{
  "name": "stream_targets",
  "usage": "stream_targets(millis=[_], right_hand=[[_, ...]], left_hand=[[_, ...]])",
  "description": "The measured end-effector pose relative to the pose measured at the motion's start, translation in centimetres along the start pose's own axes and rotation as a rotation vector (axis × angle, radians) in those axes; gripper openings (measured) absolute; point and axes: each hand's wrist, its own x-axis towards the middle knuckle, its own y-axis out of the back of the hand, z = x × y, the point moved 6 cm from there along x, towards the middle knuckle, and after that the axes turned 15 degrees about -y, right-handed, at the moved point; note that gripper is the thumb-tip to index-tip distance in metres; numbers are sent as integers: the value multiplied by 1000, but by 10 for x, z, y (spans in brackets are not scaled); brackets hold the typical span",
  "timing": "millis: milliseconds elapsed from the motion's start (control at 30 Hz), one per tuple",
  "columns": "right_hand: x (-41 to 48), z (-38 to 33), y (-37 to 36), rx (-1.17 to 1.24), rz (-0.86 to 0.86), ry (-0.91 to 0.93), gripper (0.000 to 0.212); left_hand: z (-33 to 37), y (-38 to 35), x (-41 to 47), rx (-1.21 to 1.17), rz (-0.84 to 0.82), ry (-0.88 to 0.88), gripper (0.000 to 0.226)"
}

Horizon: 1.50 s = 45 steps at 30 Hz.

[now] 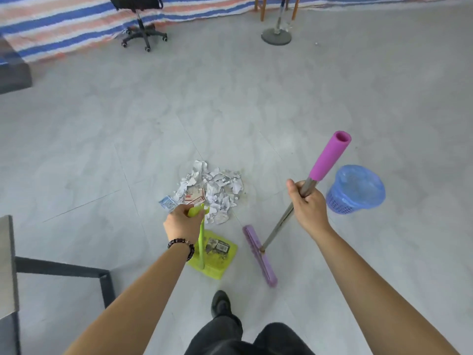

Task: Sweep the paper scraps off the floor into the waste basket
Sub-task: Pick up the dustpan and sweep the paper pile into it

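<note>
While L hand [183, 222] holds dustpan [226, 265], R hand [308, 208] broom [258, 254], open floor [230, 103] beyond scraps [217, 190]

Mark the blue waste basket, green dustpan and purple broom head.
Blue plastic waste basket [337, 203], head view, mesh side wall.
Green plastic dustpan [220, 268], head view, bare pan edge.
Purple broom head [265, 265], head view, middle.

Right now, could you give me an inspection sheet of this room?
Surface: grey tiled floor.
Job's things: paper scraps heaped beyond the green dustpan; purple broom resting head-down beside it; blue waste basket to the right.
Clutter: nothing seen.
Hands: left hand grips the dustpan handle; right hand grips the broom shaft.
Cables: nothing seen.
Surroundings: office chair, round stand base and striped sheet far off; table at left.
</note>
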Motion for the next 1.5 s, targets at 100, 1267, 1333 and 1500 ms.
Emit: stream_targets(millis=[100, 1267, 1333, 1500], right_hand=[[52, -20, -4, -17, -32, 18, 41], [208, 19, -57, 386, -692, -1099, 18], [193, 21, -46, 400, -664, -1100, 19], [190, 39, -59, 347, -579, -999, 19]], left_hand=[[10, -21, 40, 30, -13, 60, 29], [11, -111, 61, 535, -396, 394, 40], [7, -116, 60, 497, -368, 395, 36], [9, -125, 69, 470, -351, 402, 31]])
